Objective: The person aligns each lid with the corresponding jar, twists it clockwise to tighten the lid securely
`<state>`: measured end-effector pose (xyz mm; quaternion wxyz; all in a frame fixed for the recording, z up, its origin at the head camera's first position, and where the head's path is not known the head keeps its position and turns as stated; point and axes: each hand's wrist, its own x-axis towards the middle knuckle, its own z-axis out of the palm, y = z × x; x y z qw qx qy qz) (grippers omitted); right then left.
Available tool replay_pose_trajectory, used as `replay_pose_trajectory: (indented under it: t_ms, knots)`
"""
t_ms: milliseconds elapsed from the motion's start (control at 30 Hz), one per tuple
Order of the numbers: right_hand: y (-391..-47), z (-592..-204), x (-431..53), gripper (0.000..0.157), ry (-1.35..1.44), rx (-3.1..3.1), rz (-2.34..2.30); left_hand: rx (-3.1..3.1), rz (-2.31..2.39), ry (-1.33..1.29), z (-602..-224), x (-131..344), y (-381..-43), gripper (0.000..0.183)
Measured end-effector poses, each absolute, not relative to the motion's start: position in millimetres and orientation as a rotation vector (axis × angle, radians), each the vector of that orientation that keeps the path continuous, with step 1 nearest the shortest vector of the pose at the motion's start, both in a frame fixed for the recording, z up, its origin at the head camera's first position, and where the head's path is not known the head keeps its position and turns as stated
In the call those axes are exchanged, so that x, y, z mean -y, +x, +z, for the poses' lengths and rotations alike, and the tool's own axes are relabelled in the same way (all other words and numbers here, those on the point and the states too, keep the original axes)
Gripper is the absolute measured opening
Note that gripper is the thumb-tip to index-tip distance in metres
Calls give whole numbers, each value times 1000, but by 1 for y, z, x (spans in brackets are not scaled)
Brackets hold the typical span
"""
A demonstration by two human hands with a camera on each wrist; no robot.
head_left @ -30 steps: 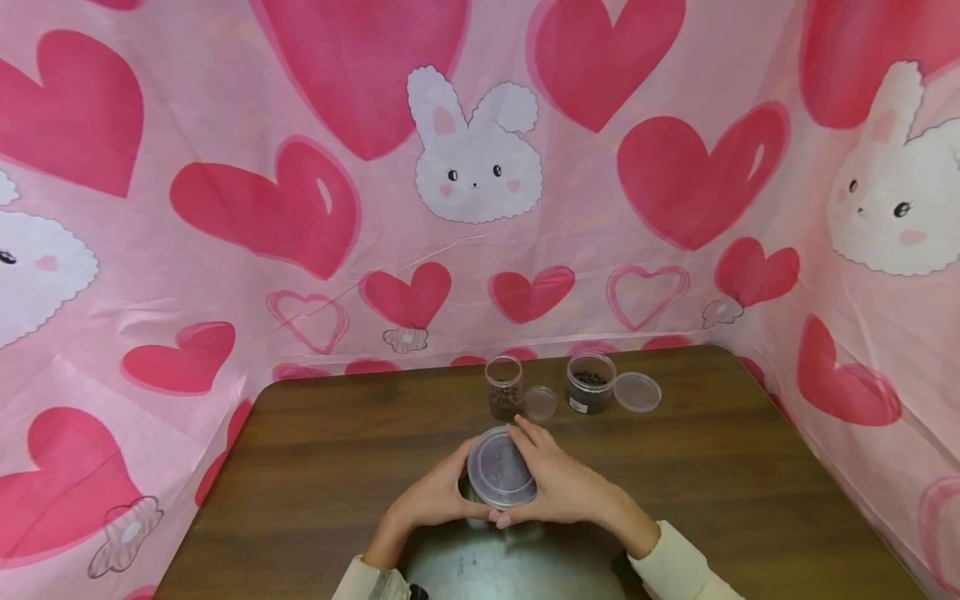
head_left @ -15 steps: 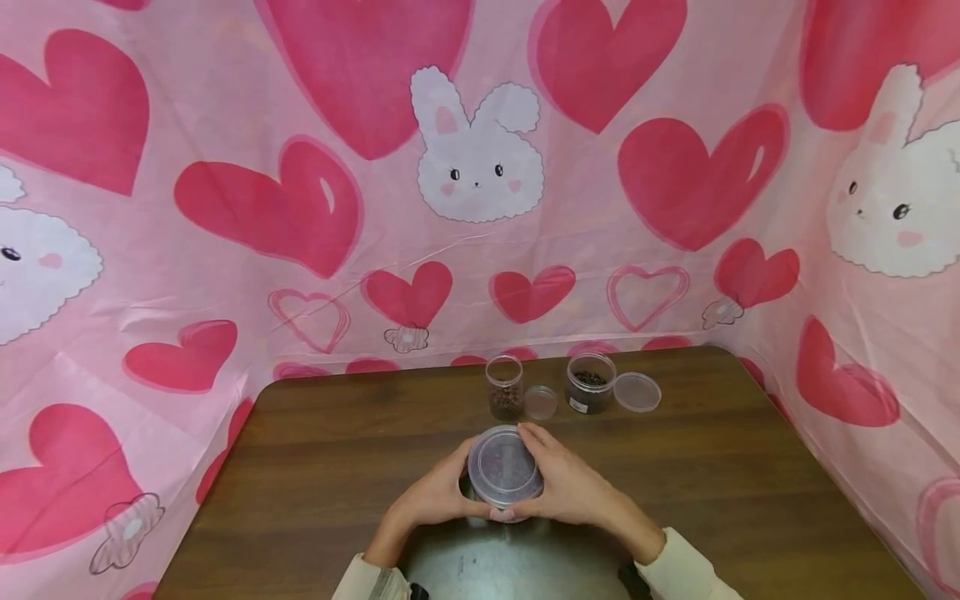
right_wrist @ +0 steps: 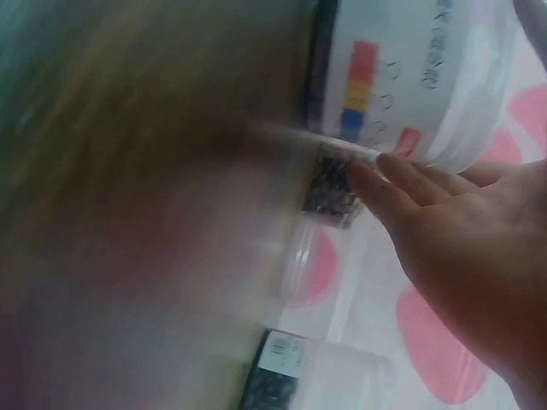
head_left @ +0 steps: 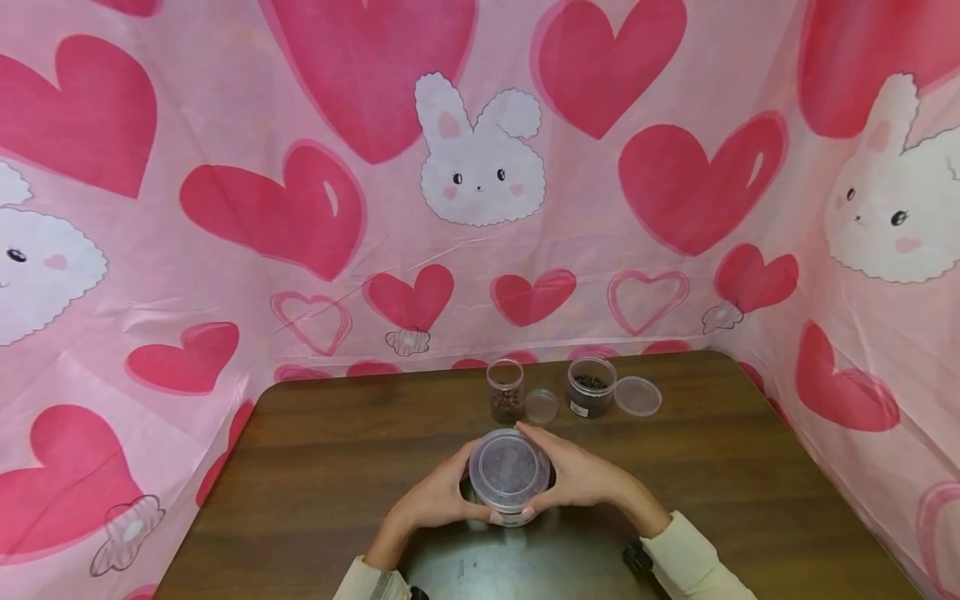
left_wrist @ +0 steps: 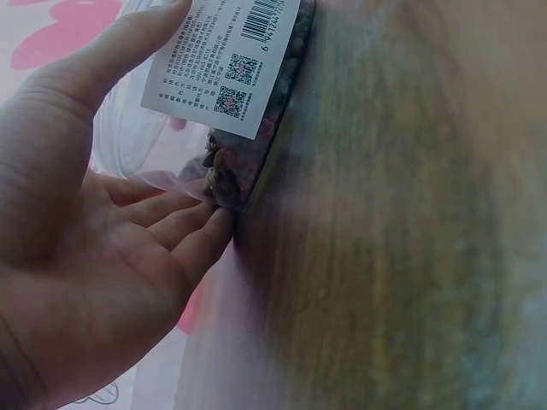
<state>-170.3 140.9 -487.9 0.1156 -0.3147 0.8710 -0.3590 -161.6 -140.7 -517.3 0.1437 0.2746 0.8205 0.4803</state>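
A round clear plastic jar (head_left: 513,518) with its lid (head_left: 510,468) on top stands on the table between both hands. My left hand (head_left: 437,497) holds its left side, thumb at the front and fingers round the back. In the left wrist view the jar's white barcode label (left_wrist: 224,64) faces the thumb, with small mixed pieces (left_wrist: 229,175) inside at the bottom. My right hand (head_left: 583,475) curves round the right side, thumb at the front rim and fingertips at the far edge. In the right wrist view a label with coloured squares (right_wrist: 361,85) shows.
Behind the held jar are a narrow lidless jar (head_left: 506,400) of brown pieces and a wider lidless jar (head_left: 590,396) with dark contents. A small lid (head_left: 542,407) and a larger lid (head_left: 638,396) lie beside them on the wooden table (head_left: 360,450). Patterned cloth (head_left: 480,275) hangs behind.
My right hand has shifted to the right along the lid's edge, so more of the lid shows. My left hand keeps its hold on the jar, almost unmoved.
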Motion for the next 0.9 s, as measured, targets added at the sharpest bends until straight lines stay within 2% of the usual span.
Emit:
replay_pose_trajectory:
  t_ms: [167,533,900]
  knots:
    - [-173,-496,-145,125,-925,-2561,-1066,-2349,1395,794,-517,140,-161,111]
    - [-137,-484,-119,132,-685,-2718,-1037,-2364,1391,763,-517,144,-160,107]
    - [-169,-482,-141,127,-974,-2594,-966,-2309,1482,716,-520,139,-162,111]
